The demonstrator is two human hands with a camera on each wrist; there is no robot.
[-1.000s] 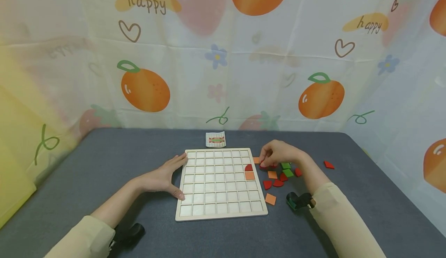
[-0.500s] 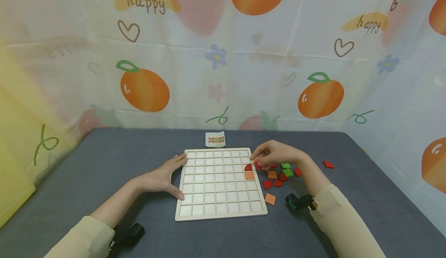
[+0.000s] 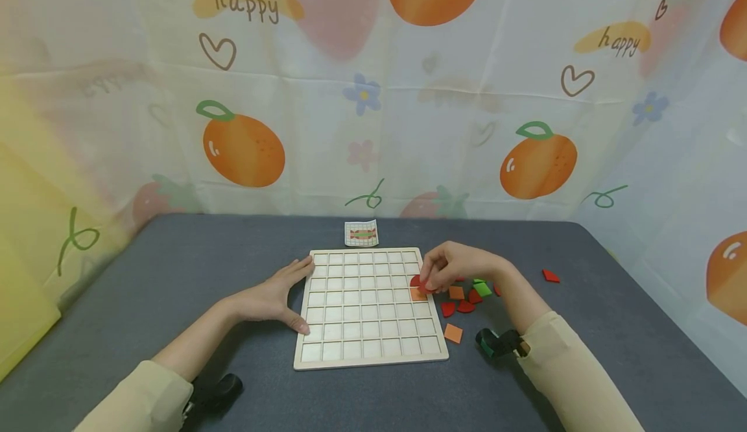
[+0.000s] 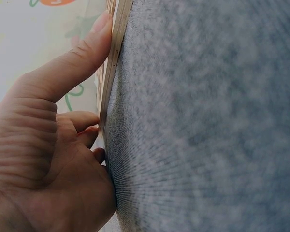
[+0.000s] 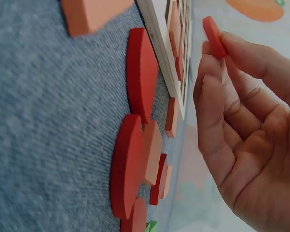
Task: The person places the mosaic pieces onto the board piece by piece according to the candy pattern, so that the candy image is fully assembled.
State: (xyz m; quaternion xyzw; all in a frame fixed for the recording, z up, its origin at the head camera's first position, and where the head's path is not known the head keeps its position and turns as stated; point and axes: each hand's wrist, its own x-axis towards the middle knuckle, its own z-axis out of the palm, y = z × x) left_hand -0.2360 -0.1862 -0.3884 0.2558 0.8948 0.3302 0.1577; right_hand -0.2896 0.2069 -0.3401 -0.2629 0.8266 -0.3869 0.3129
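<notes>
My left hand (image 3: pixel 268 298) rests along the left edge of a pale wooden grid board (image 3: pixel 362 359), thumb and fingers spread at the rim. In the left wrist view the thumb (image 4: pixel 82 60) lies against the board's side. My right hand (image 3: pixel 458 266) pinches a red tile (image 5: pixel 215 37) between thumb and fingertips, over the board's right edge. Just below it in the head view, an orange square tile (image 3: pixel 417 294) sits in a cell of the right column. Behind that square is another red tile (image 3: pixel 415 281), partly covered by the fingers.
Right of the board lie loose red tiles (image 3: pixel 465 306), orange squares (image 3: pixel 453 333) and green tiles (image 3: pixel 482 288). One red tile (image 3: pixel 551 276) lies farther right. A small pattern card (image 3: pixel 361 233) is behind the board on the dark table (image 3: pixel 245 367). A printed curtain (image 3: pixel 327 127) hangs behind.
My right hand has moved left from the loose tiles to the board's right edge, bringing a red tile up in its fingers. My left hand has stayed on the board.
</notes>
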